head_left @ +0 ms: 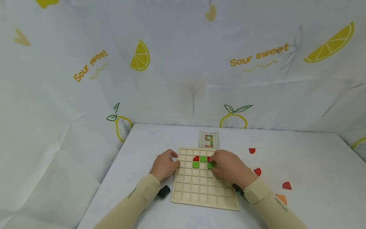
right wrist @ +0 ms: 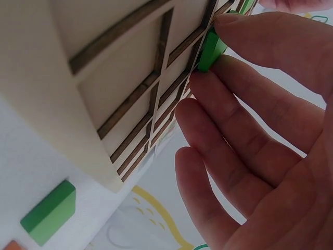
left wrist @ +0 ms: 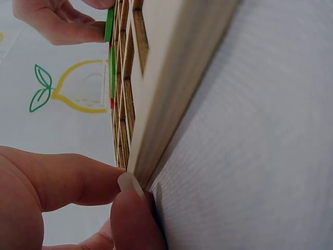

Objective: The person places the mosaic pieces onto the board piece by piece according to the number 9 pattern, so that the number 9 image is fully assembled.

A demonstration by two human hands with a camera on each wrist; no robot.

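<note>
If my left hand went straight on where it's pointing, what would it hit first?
The wooden board, at its left edge; your left hand seems to touch it, though depth is unclear.

"What colour is your board (head_left: 199, 180)?"

"My board is pale wood, crossed by a darker grid of squares."

"And the tile (right wrist: 210, 50) in your right grip (head_left: 230, 165)?"

"Plain green. My sleeves (head_left: 144, 190) are beige with dark lettering."

"The card (head_left: 208, 140)?"

"Whitish, its printed grid coloured red, green and orange in places."

"The table (head_left: 314, 159), and the sheet (head_left: 177, 47) behind?"

"I see white for both; yellow lemon slices and orange letters pattern the sheet."
</note>
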